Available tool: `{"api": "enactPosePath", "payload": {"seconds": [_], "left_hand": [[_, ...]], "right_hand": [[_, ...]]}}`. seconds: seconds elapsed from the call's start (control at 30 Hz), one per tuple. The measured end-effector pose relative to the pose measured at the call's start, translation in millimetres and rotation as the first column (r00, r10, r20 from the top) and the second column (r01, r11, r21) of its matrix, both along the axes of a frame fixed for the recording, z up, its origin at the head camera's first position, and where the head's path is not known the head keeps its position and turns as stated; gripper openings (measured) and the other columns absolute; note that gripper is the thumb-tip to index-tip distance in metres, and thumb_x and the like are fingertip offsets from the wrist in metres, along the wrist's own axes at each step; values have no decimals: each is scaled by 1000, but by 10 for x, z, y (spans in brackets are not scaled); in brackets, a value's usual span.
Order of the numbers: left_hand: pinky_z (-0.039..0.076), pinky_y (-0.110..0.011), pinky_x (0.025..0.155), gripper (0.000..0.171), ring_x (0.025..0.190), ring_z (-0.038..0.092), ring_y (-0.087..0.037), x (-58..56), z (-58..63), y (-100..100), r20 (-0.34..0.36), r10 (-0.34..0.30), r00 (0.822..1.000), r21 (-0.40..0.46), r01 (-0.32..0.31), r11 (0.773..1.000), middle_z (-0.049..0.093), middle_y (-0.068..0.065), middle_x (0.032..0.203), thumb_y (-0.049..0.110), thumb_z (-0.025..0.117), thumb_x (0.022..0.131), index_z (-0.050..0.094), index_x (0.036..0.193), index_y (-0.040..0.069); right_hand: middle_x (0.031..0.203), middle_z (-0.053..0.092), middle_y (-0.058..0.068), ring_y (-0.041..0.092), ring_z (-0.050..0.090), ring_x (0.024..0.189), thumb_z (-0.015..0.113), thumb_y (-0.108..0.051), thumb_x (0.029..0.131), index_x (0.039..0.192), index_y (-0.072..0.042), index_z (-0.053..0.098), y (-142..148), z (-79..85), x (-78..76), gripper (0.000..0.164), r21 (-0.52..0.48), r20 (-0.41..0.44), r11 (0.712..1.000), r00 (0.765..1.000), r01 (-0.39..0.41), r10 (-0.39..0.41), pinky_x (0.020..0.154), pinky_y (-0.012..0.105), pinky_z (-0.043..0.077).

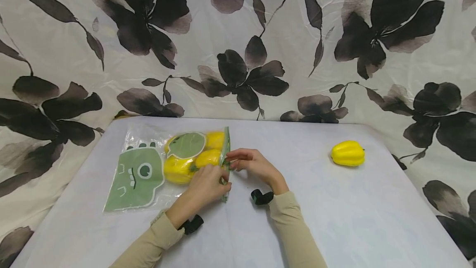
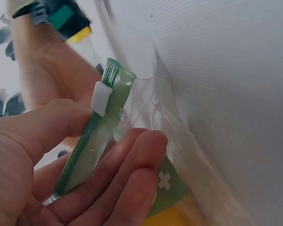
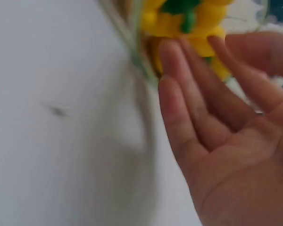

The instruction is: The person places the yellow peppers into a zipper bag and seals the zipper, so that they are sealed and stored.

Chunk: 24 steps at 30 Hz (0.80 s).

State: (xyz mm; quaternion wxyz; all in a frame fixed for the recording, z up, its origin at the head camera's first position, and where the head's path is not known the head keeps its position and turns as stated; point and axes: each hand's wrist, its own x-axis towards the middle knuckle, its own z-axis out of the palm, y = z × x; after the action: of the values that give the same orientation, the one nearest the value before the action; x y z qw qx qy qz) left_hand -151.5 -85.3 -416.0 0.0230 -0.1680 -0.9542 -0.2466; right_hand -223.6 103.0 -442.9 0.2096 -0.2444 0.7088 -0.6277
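A clear slider zip bag (image 1: 135,183) printed with a green cartoon creature lies on its side, its mouth toward the right. Several yellow bell peppers (image 1: 178,171) are inside it. My left hand (image 1: 208,186) pinches the green zip edge (image 2: 80,150) between thumb and fingers, close to the white slider (image 2: 101,99). At the upper part of the bag's mouth is my right hand (image 1: 258,166), its fingers fairly straight; in the right wrist view the fingertips (image 3: 172,94) are beside the bag's edge. Whether they touch it I cannot tell.
One yellow bell pepper (image 1: 347,153) lies apart at the right of the white-covered table (image 1: 372,218). Behind the table hangs a cloth (image 1: 312,65) with dark flowers. Each wrist wears a small black device.
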Motion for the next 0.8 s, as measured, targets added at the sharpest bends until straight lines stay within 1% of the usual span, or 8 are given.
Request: {"api": "enactPosePath", "payload": {"seconds": [0.17,0.3,0.37,0.43,0.6,0.67,0.73,0.8], "left_hand": [[43,-28,50,10,54,50,-11,6,-14,-1,18,10,1000,11,-10,1000,63,2,67,17,82,77,74,76,10],[42,-27,50,10,53,49,-11,15,-13,-11,20,19,1000,19,-20,1000,63,2,67,17,81,78,74,77,10],[42,-26,49,10,53,49,-11,15,-13,-19,16,19,1000,23,-19,1000,63,2,67,16,81,78,74,77,9],[41,-26,49,10,52,49,-11,14,-10,-28,19,22,1000,23,-23,999,62,2,67,17,81,78,74,77,9],[41,-26,48,10,52,49,-11,16,-10,-38,36,31,999,22,-32,999,60,3,64,17,81,79,74,78,9],[40,-25,48,10,52,49,-11,17,-13,-38,40,32,999,20,-33,999,59,4,64,17,81,79,74,78,9],[40,-26,48,10,52,49,-11,11,-19,-37,38,33,999,21,-34,999,59,4,64,18,81,79,74,78,10],[41,-26,48,10,52,49,-11,8,-21,-35,32,33,999,22,-34,999,60,3,64,18,81,78,74,78,10]], "right_hand": [[127,60,27,45,60,110,47,4,97,129,8,57,310,241,-12,34,33,-88,995,992,91,-88,100,54,43],[125,62,25,37,63,107,48,4,99,125,9,60,734,432,-34,29,9,-236,961,935,275,-265,99,40,46],[123,62,24,32,64,105,51,3,99,123,10,60,976,510,-24,26,-47,-311,922,872,384,-379,97,32,48],[119,64,22,24,64,103,53,2,99,121,10,61,1212,567,3,24,-101,-374,859,781,503,-501,93,22,48],[111,68,9,13,62,101,56,3,97,117,8,64,1714,643,92,22,-244,-389,603,493,759,-778,90,17,46],[115,67,7,13,59,107,56,1,97,121,5,64,1916,631,125,25,-248,-370,509,404,825,-836,100,20,41],[127,62,6,14,53,119,55,-5,99,129,-3,63,2116,594,154,31,-185,-346,444,365,877,-864,111,29,30],[144,51,5,17,41,134,53,-11,100,140,-11,55,2302,535,182,40,-73,-329,419,375,905,-867,117,39,20]]}}
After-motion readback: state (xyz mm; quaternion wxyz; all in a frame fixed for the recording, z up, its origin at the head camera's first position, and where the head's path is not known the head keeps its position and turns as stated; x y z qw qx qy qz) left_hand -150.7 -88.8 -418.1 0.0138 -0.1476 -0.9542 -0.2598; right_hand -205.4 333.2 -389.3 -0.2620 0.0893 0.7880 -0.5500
